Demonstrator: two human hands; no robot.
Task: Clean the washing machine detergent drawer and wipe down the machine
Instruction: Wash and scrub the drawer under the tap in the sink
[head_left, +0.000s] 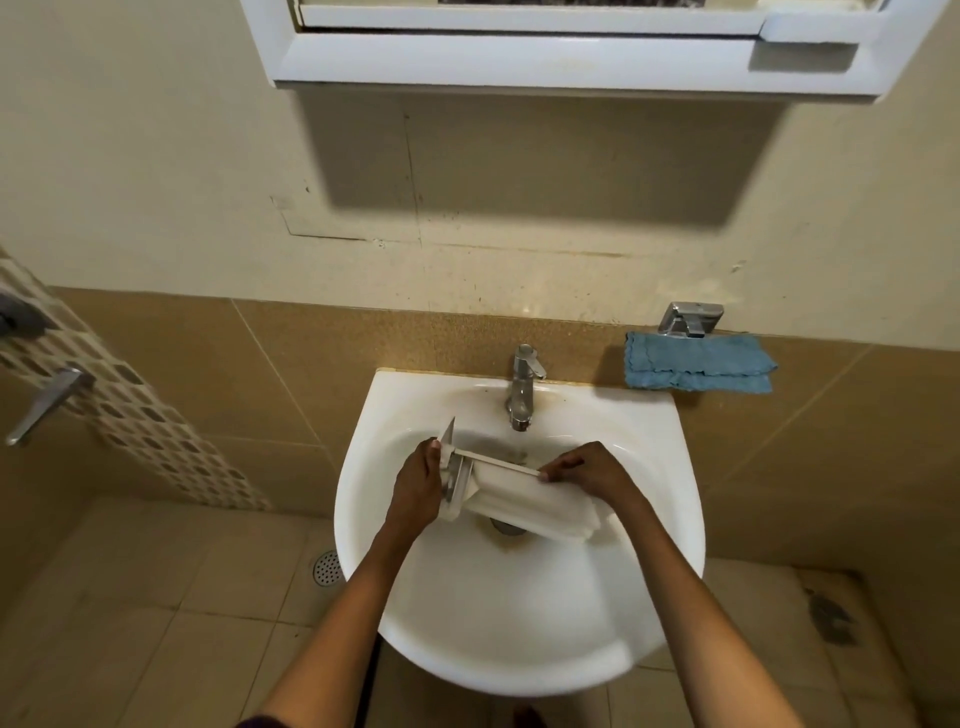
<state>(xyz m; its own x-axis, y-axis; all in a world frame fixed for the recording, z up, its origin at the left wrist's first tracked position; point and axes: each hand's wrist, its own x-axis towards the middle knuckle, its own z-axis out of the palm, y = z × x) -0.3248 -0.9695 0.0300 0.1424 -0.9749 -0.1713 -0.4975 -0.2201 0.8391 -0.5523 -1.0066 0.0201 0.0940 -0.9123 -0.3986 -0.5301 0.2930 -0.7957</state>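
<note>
hiding most of the drain (508, 528), the white detergent drawer (519, 496) lies crosswise inside the sink (519, 634) bowl, below the tap (522, 387); its compartments cannot be made out. the left hand (415, 488) grips its front-panel end, while the right hand (589, 473) pinches its top rim. a folded blue cloth (698, 361) sits by the wall, right of the tap.

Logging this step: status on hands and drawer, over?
Left hand grips drawer at front panel, right hand grips other end. Drawer held over sink, below faucet. Blue cloth on ledge, apart; nothing in the way.
</note>
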